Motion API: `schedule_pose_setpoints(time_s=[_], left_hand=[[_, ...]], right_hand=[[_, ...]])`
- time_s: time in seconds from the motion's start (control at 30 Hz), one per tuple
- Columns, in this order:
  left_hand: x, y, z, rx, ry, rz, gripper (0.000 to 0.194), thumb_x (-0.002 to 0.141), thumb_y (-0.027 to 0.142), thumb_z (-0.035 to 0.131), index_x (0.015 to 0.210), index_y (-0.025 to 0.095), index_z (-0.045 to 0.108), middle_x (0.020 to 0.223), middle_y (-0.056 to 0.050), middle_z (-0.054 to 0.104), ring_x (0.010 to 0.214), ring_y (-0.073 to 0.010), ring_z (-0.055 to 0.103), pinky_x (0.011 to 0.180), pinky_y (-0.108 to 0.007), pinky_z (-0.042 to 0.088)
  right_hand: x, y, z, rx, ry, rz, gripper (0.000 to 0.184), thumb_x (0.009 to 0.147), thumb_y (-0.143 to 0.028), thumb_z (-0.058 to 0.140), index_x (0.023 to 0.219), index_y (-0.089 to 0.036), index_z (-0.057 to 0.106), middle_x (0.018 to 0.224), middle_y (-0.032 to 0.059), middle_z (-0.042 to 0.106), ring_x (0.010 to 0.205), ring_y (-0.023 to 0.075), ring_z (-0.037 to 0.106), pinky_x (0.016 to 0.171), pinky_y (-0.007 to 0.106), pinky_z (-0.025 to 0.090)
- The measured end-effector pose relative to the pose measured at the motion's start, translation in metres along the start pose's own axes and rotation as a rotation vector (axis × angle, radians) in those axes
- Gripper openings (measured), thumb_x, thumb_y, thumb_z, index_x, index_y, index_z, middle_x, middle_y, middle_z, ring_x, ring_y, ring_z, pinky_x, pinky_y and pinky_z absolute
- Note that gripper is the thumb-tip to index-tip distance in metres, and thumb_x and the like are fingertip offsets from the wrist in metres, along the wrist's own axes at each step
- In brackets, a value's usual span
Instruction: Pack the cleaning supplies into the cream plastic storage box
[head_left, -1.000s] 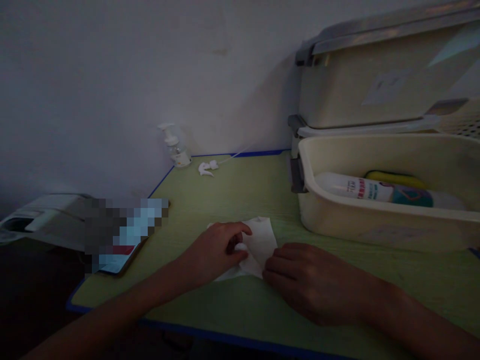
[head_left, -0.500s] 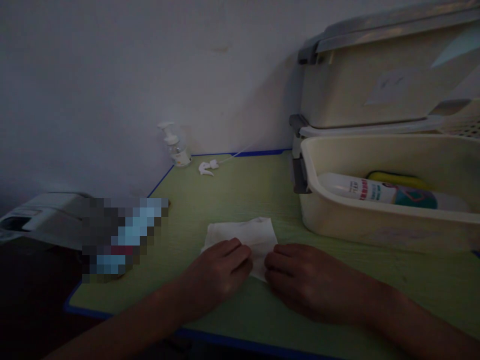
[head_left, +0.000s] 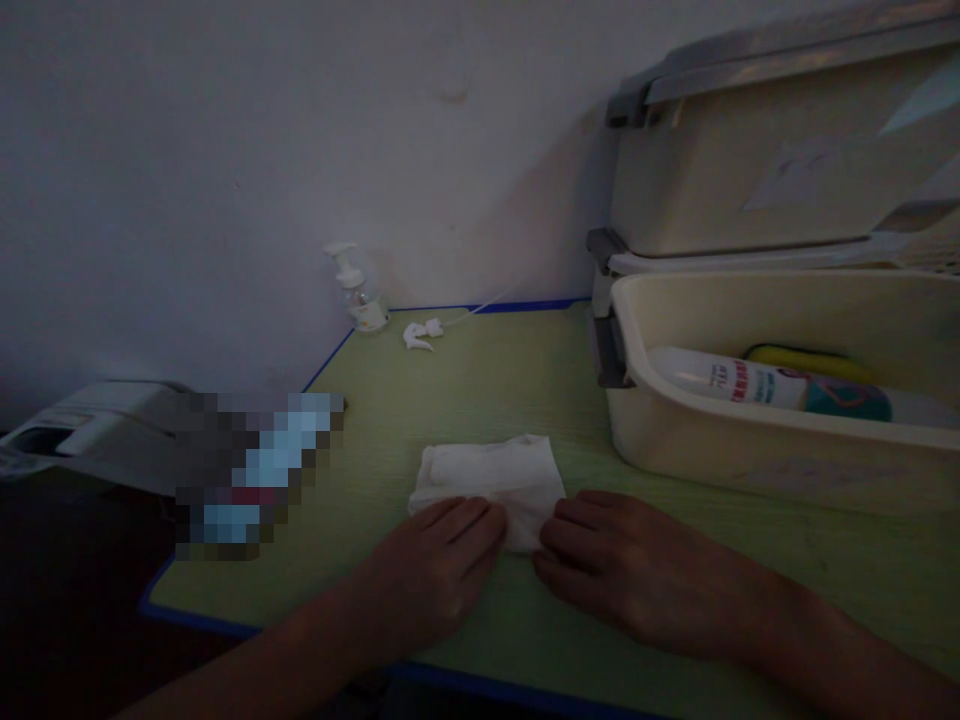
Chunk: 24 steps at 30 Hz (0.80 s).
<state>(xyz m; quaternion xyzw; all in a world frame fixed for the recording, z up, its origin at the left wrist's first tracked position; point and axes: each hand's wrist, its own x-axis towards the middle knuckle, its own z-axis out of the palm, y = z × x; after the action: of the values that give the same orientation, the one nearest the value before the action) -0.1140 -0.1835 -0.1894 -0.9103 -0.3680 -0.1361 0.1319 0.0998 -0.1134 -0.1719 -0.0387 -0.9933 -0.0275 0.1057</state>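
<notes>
A white folded cloth (head_left: 487, 475) lies on the green tabletop in front of me, creased across its middle. My left hand (head_left: 450, 560) rests on its near left edge, fingers curled together with the tips pressed onto the fabric. At the near right corner my right hand (head_left: 607, 560) pinches the cloth between thumb and fingers. The thumb of my left hand is mostly hidden. A narrow gap separates the two hands.
To the right stands a cream bin (head_left: 750, 460) holding a white-and-green bottle (head_left: 765, 385) and something yellow (head_left: 817, 358). A lidded box (head_left: 720, 190) is behind it. Near the wall are a pump bottle (head_left: 364, 300) and a white spray head (head_left: 420, 332). Pixelated item (head_left: 277, 460) at left.
Both hands have drawn slightly toward me along the cloth, and more of its upper surface shows. A fold across it is now visible. The view has shifted a little.
</notes>
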Motion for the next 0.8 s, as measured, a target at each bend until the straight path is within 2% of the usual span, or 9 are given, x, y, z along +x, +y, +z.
schedule_pose_setpoints(time_s=[0.2, 0.37, 0.5, 0.6, 0.7, 0.8], left_hand=[[-0.001, 0.0, -0.002, -0.076, 0.022, -0.072, 0.024, 0.088, 0.019, 0.045, 0.103, 0.006, 0.058, 0.096, -0.015, 0.065, 0.089, -0.0223, 0.061, 0.078, -0.034, 0.054], [0.0, -0.001, -0.001, -0.191, 0.058, -0.157, 0.024, 0.085, 0.02, 0.05, 0.105, 0.009, 0.057, 0.098, -0.014, 0.066, 0.092, -0.0225, 0.061, 0.08, -0.038, 0.054], [0.003, -0.001, 0.003, -0.232, 0.114, -0.217, 0.018, 0.083, 0.015, 0.05, 0.098, 0.012, 0.059, 0.093, -0.011, 0.066, 0.087, -0.021, 0.061, 0.077, -0.036, 0.055], [0.003, -0.001, 0.005, -0.214, 0.129, -0.203, 0.018, 0.083, 0.014, 0.05, 0.099, 0.012, 0.059, 0.092, -0.01, 0.067, 0.086, -0.0208, 0.062, 0.076, -0.036, 0.055], [0.001, -0.002, 0.005, -0.167, 0.136, -0.159, 0.025, 0.083, 0.023, 0.053, 0.104, 0.009, 0.058, 0.096, -0.013, 0.067, 0.088, -0.0228, 0.062, 0.076, -0.037, 0.055], [-0.001, -0.003, 0.003, -0.141, 0.136, -0.156, 0.028, 0.084, 0.024, 0.054, 0.106, 0.009, 0.057, 0.096, -0.013, 0.067, 0.088, -0.0227, 0.062, 0.075, -0.037, 0.055]], right_hand=[[0.002, 0.002, -0.006, 0.024, 0.057, 0.02, 0.017, 0.09, -0.015, 0.048, 0.076, -0.016, 0.059, 0.073, 0.002, 0.058, 0.065, 0.0152, 0.048, 0.061, 0.032, 0.038], [0.002, 0.005, -0.008, -0.044, 0.113, 0.011, 0.018, 0.092, -0.014, 0.043, 0.086, -0.015, 0.06, 0.077, 0.0032, 0.061, 0.07, 0.0166, 0.053, 0.062, 0.032, 0.042], [0.002, 0.005, -0.003, -0.043, 0.174, 0.045, 0.026, 0.094, -0.013, 0.036, 0.083, -0.015, 0.06, 0.076, 0.0037, 0.062, 0.069, 0.0169, 0.055, 0.06, 0.031, 0.045], [0.003, 0.005, 0.001, 0.013, 0.221, 0.103, 0.033, 0.096, -0.014, 0.03, 0.085, -0.013, 0.061, 0.082, 0.0073, 0.065, 0.073, 0.0172, 0.059, 0.063, 0.031, 0.048], [0.004, 0.005, 0.004, 0.044, 0.3, 0.127, 0.033, 0.094, -0.012, 0.031, 0.083, -0.012, 0.061, 0.095, 0.0113, 0.068, 0.085, 0.0192, 0.062, 0.072, 0.032, 0.051], [0.004, 0.005, 0.004, 0.098, 0.337, 0.139, 0.029, 0.091, -0.009, 0.033, 0.081, -0.013, 0.06, 0.093, 0.0116, 0.07, 0.084, 0.0196, 0.064, 0.073, 0.031, 0.053]])
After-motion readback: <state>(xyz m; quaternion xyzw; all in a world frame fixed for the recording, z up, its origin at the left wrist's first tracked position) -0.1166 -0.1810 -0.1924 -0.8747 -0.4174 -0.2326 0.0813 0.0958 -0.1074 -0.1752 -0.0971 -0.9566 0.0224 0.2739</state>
